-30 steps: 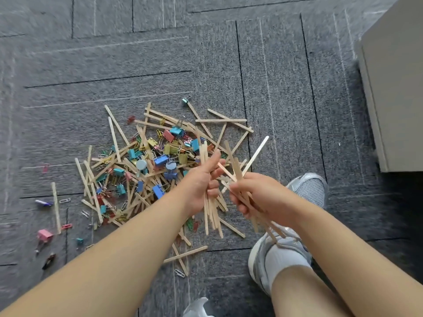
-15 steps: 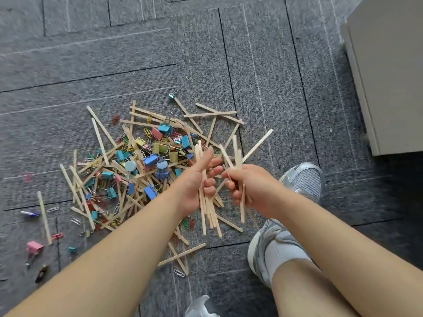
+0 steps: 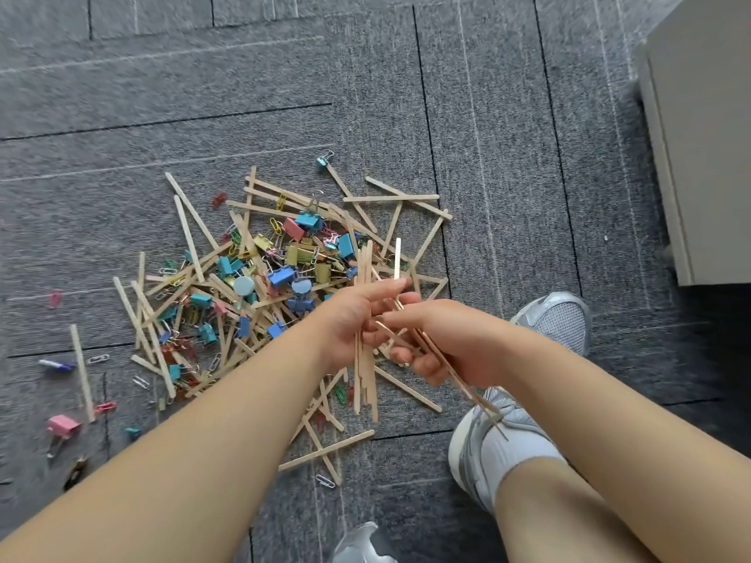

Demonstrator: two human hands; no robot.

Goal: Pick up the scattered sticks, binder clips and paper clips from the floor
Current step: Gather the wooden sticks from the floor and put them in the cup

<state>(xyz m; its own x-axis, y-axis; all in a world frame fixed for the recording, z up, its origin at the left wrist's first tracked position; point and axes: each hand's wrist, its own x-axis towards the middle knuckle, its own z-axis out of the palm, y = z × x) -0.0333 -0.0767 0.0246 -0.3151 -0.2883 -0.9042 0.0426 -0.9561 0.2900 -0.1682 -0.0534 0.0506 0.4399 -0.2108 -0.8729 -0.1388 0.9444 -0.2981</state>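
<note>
two bare forearms (image 3: 203,461) reach in from the bottom edge and meet beside a grey shoe (image 3: 556,323) with a white sock (image 3: 516,453). the left hand (image 3: 349,323) has its fingers curled round an upright bundle of sticks (image 3: 363,386), which pokes out above and below the fist. touching it, the right hand (image 3: 447,343) grips a few slanted sticks (image 3: 471,394) whose lower ends run down across the shoe; one thin stick (image 3: 397,258) stands up between the two hands, though which hand pinches it i cannot tell. close by on the grey carpet (image 3: 508,176), a white paper clip (image 3: 325,480) lies beside two crossed sticks (image 3: 325,451). beyond the hands sits the main pile (image 3: 260,278), sticks tangled with blue, teal, yellow and pink binder clips and coloured paper clips. off to the left, apart from it, lie a pink binder clip (image 3: 63,425) and a lone stick (image 3: 82,371). at the far tip of the pile is a teal binder clip (image 3: 323,160). a pale cabinet (image 3: 707,136) stands at the far right
</note>
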